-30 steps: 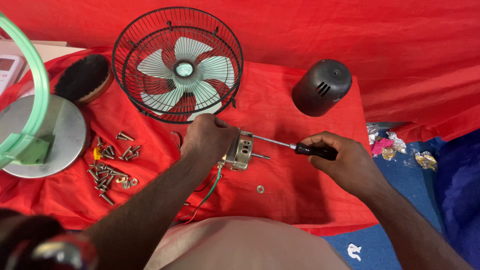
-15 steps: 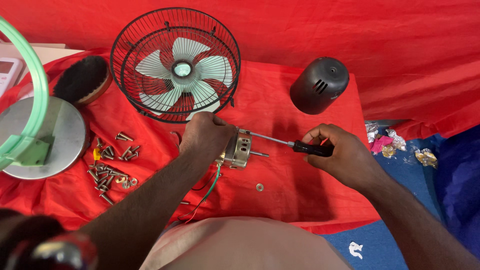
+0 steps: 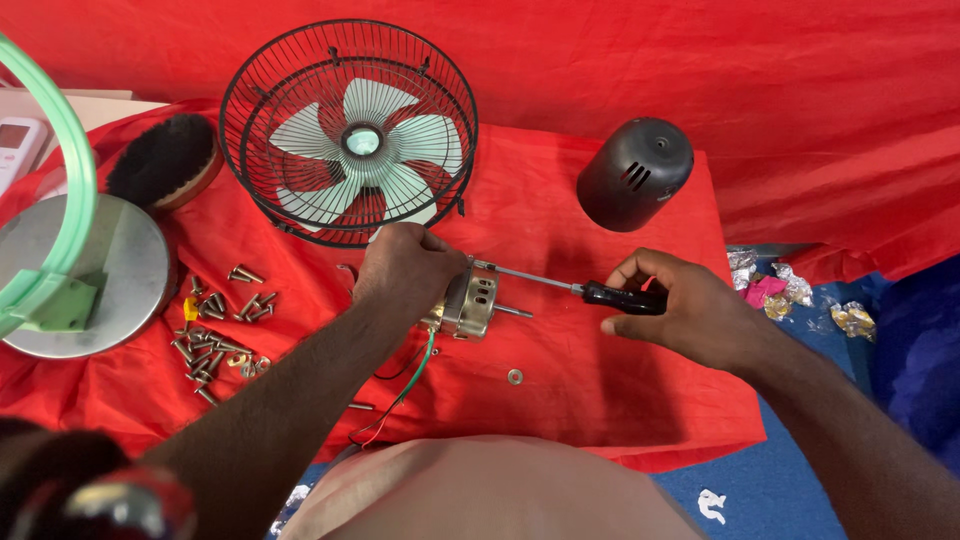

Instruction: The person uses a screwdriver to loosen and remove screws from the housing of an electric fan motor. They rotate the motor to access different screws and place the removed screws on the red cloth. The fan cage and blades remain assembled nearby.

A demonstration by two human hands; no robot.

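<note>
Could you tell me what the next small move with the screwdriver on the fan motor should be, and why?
Probably turn the screwdriver in place. Its tip already sits at the top edge of the motor, the right hand grips the black handle, and the left hand steadies the motor on the red cloth.

L hand (image 3: 405,275) grips small silver metal fan motor (image 3: 470,305) on red cloth (image 3: 560,200); R hand (image 3: 680,310) holds black-handled screwdriver (image 3: 600,293), tip at motor top. Loose screws (image 3: 215,335) left, black fan cage w/ pale-green blades (image 3: 350,145) behind.

A red cloth (image 3: 600,400) carries a caged fan (image 3: 350,145), motor (image 3: 470,305), screws (image 3: 215,340), brush (image 3: 165,160), black cover (image 3: 633,175).
</note>
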